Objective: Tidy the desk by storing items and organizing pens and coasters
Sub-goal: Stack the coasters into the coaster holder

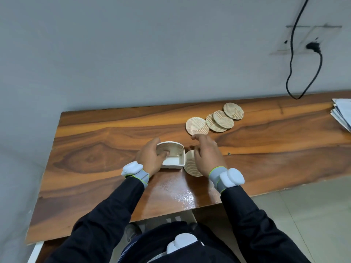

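Wood-grain desk (pixel 91 158) runs under both your hands. A black cable (pixel 290 73) hangs down the wall far beyond your right hand, and papers (pixel 341 114) are stacked on the desk well out to that hand's right. Your left hand (pixel 150 158) grips the white holder (pixel 180 162), thumb hooked inside it and fingers wrapped round its far curved wall. A striped coaster (pixel 171 149) stands inside the holder against that far wall, just by your thumb. Your right hand (pixel 208 158) sits just right of the holder, fingers bent, over a second coaster (pixel 190 164) that touches the holder's right wall; whether you grip it or only cover it cannot be told. Four more coasters (pixel 215 123) lie in a row just beyond your right fingertips, slanting away to the right, some overlapping
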Tool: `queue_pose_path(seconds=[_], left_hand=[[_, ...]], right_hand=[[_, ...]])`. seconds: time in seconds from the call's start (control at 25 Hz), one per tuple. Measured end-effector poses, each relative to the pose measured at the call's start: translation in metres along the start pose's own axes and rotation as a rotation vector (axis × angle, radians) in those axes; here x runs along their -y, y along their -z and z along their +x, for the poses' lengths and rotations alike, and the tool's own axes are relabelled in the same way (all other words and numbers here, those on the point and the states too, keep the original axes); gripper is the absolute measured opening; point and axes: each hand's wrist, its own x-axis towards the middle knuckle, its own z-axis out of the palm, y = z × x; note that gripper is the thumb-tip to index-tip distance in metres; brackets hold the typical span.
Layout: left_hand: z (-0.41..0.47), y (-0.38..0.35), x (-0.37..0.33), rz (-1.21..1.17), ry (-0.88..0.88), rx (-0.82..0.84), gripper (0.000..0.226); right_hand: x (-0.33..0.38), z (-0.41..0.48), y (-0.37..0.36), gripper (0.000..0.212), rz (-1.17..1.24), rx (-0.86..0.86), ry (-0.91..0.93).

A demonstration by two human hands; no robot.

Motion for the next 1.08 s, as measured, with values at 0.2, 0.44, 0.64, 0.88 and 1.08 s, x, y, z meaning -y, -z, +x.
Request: queue_pose_path(seconds=[0.2, 0.44, 0.64, 0.88, 1.08], left_hand=[[0.011, -0.011, -0.01, 0.019, -0.03, 0.0, 0.03], [0.016, -0.013, -0.014, 0.023, -0.043, 0.017, 0.028], [0.015, -0.011, -0.018, 0.026, -0.024, 0.023, 0.027], [0.005, -0.002, -0.023, 0.002, -0.038, 0.051, 0.029], [0.002, -0.002, -0.022, -0.053, -0.055, 0.076, 0.027]], right_hand=[[-0.025, -0.022, -0.013, 0.072, -0.268, 0.213, -0.118], [-0.02, -0.018, -0.003, 0.039, -0.114, 0.054, -0.233], [0.005, -0.014, 0.025, 0.011, 0.219, -0.215, 0.03], [0.044, 0.005, 0.001, 0.012, 0.329, -0.063, 0.187], [0.036, 0.009, -0.025, 0.019, 0.31, -0.012, 0.127]])
